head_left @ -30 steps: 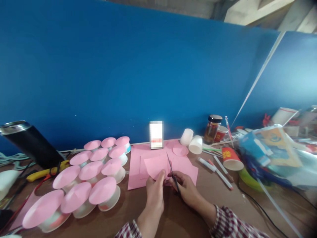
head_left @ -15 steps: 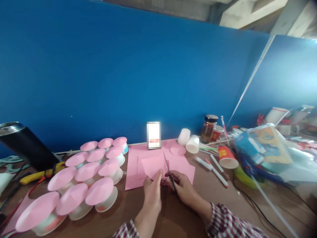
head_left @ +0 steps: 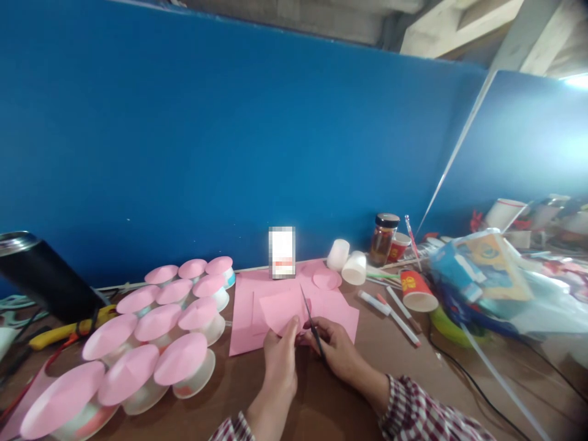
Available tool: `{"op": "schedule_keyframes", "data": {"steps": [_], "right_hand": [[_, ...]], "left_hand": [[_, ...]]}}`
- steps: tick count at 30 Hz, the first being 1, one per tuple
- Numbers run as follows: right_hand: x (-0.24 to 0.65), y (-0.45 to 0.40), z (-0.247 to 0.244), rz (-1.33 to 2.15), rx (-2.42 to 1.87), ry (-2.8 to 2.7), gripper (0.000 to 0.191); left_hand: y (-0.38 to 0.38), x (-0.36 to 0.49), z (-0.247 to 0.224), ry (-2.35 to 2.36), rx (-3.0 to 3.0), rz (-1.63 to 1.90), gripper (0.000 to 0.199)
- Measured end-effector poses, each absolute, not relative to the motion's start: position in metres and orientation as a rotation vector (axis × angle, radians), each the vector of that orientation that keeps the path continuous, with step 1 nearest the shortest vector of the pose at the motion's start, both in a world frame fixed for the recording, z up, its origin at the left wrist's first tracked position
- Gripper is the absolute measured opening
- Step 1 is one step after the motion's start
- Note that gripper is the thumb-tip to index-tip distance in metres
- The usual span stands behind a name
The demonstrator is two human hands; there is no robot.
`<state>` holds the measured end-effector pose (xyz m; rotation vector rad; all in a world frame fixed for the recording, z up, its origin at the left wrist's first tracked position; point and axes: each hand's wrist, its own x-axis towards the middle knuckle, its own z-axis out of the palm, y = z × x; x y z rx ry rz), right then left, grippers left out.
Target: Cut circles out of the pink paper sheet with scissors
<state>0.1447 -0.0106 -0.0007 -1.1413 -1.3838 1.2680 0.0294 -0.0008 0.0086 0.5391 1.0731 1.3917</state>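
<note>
– Around your hands on the table (head_left: 331, 413), what stands closest?
– To your left, rows of cups (head_left: 198, 375) under pink paper cones (head_left: 181, 358); beyond them, a tilted black bottle (head_left: 52, 285) and a yellow handle (head_left: 68, 327). To your right, pens (head_left: 399, 324) lie near a tipped red cup (head_left: 418, 291), with a heap of packaging (head_left: 491, 269) farther over.
– And ahead of you?
– Pink sheets (head_left: 241, 334) overlap on the brown surface, with white cups (head_left: 354, 268) and a dark-lidded jar (head_left: 384, 242) past their right corner. A blue wall (head_left: 257, 135) rises behind; concrete beams (head_left: 459, 27) show above.
– Your grip?
– Your left hand (head_left: 281, 355) pinches a pink paper piece (head_left: 278, 309) above the sheets. Your right hand (head_left: 339, 349) grasps scissors (head_left: 311, 324), blade by the piece's right edge; you cannot tell whether it touches.
</note>
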Motion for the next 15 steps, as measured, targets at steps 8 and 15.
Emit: {"op": "schedule_keyframes", "data": {"steps": [8,15], "right_hand": [[0.145,-0.011,0.003,1.265,-1.159,-1.401,0.028],[0.145,-0.01,-0.001,1.24,-1.176,-1.423,0.032]], "left_hand": [[-0.001,0.029,0.007,1.064,0.544,1.386,0.027],[-0.001,0.03,0.02,0.969,0.459,1.365,0.025]]}}
